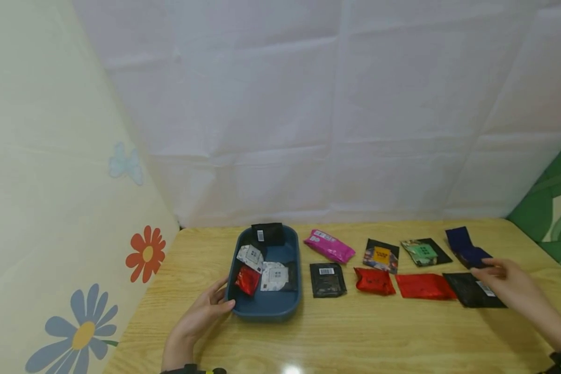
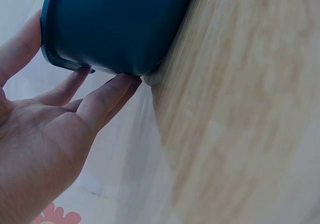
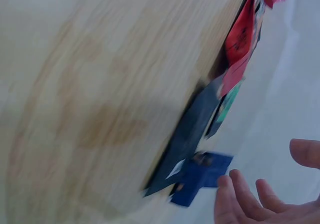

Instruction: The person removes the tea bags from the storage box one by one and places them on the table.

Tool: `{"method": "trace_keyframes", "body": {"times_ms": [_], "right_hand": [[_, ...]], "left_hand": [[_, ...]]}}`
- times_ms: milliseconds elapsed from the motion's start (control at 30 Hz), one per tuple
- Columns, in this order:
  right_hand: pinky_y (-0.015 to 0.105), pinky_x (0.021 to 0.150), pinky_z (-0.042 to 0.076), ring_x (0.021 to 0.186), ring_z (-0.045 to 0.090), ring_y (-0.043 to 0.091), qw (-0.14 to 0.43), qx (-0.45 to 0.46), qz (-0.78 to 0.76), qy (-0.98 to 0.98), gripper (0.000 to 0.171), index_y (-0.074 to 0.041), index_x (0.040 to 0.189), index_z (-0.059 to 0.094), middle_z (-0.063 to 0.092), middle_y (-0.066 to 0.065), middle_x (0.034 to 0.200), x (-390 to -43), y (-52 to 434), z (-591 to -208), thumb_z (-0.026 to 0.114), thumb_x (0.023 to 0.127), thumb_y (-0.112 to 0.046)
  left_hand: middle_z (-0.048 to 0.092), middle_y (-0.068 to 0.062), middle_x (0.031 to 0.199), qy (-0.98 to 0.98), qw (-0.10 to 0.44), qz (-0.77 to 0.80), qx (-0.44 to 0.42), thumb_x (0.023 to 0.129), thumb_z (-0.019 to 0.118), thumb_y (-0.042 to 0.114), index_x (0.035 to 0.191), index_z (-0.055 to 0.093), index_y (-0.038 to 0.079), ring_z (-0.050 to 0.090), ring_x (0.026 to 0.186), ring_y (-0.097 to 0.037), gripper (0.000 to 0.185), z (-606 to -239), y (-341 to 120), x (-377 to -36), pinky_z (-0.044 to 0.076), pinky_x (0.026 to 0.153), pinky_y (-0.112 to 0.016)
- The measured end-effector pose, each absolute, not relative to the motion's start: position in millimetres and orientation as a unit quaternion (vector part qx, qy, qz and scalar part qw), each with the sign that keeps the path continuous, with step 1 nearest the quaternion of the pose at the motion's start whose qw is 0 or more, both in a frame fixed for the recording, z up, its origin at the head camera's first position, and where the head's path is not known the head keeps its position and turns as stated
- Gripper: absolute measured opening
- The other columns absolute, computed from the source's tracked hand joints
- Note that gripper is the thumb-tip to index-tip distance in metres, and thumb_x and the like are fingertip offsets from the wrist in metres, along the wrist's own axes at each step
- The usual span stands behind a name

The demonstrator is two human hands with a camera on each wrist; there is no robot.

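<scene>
A dark blue tray (image 1: 266, 307) stands on the wooden table (image 1: 355, 337) and holds a black packet (image 1: 267, 234), white packets (image 1: 274, 275) and a red packet (image 1: 247, 279). My left hand (image 1: 208, 309) rests with straight fingers (image 2: 107, 96) against the tray's (image 2: 115, 23) near left side. My right hand (image 1: 509, 280) hovers open over a black packet (image 1: 474, 290) at the right, fingers close to a navy packet (image 1: 465, 248). In the right wrist view the fingertips (image 3: 240, 191) are just short of the navy packet (image 3: 200, 176).
Loose packets lie in two rows right of the tray: pink (image 1: 329, 245), black with barcode (image 1: 327, 279), two red ones (image 1: 374, 280) (image 1: 424, 286), a dark one with a yellow label (image 1: 381, 255), a green-and-black one (image 1: 424, 252). White and flowered walls close off the back and left.
</scene>
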State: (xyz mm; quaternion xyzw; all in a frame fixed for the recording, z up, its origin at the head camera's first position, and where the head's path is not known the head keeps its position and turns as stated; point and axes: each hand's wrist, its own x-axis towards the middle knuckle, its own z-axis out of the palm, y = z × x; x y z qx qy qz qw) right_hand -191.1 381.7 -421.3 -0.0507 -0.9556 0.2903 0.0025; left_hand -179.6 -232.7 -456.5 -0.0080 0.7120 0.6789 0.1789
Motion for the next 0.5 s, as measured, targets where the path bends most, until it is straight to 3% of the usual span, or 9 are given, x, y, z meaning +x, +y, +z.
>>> {"method": "trace_keyframes", "body": {"times_ms": [233,500], "right_hand": [[0.060,0.079,0.048,0.105,0.050,0.060,0.006,0.003,0.289,-0.957,0.069,0.027,0.129,0.035,0.051,0.045,0.115,-189,356,-414,0.050,0.103,-0.036],[0.066,0.083,0.043,0.111,0.045,0.061,0.009,0.025,0.287,-0.958,0.070,0.022,0.136,0.034,0.042,0.048,0.127,-191,324,-409,0.050,0.103,-0.038]], "left_hand": [[0.020,-0.038,0.154,0.715,0.180,0.675,-0.015,0.092,0.067,0.009,0.155,0.021,-0.002,0.023,0.141,-0.052,0.079,-457,-232,-180,0.026,0.112,-0.059],[0.020,-0.037,0.154,0.718,0.178,0.673,-0.019,0.092,0.067,0.008,0.155,0.022,-0.002,0.022,0.141,-0.052,0.078,-456,-232,-179,0.025,0.112,-0.059]]}}
